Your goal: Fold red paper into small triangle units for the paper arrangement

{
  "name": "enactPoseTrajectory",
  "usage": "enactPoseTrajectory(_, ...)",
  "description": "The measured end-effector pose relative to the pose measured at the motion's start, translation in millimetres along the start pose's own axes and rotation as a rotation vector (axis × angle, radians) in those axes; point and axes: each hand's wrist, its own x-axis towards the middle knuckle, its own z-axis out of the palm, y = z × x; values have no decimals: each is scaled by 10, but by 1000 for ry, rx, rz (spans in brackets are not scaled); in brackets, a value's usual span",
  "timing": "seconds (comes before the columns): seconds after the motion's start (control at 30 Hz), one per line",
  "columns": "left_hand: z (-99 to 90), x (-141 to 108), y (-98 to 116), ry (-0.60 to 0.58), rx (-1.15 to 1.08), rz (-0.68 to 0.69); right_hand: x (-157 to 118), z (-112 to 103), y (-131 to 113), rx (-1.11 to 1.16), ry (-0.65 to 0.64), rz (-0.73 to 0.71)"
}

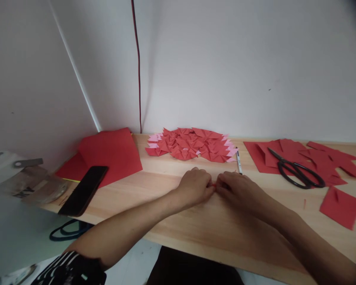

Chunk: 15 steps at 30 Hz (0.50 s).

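Near the middle of the wooden table, my left hand [196, 185] and my right hand [236, 188] are close together, both with fingers closed. A small bit of red paper [214, 185] shows between them, pinched from both sides; most of it is hidden by the fingers. Just beyond my hands lies a pile of folded red and pink paper pieces [190, 144]. A white pen [239, 160] lies beyond my right hand, to the right of that pile.
Black-handled scissors [299, 172] rest on cut red paper [279, 152] at the right. At the left are red sheets [112, 154], a dark phone [84, 190] and a clear bottle [44, 186]. The table's front edge [192, 253] runs below my forearms.
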Motion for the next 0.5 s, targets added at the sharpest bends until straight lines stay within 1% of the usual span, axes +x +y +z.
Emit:
enactPoseTrajectory(0.2, 27, -3, -4, 23, 53, 54, -26, 51, -36, -82, 26, -12)
enactPoseTrajectory(0.33, 24, -21, -17, 55, 102, 57, -15, 106, -56, -110, 46, 9)
enactPoseTrajectory(0.4, -2, -24, -56, 71, 126, 43, 42, 113, -85, -117, 52, 12)
enactPoseTrajectory(0.5, -57, -22, -152, 83, 134, 5, 199, 88, -133, -110, 23, 10)
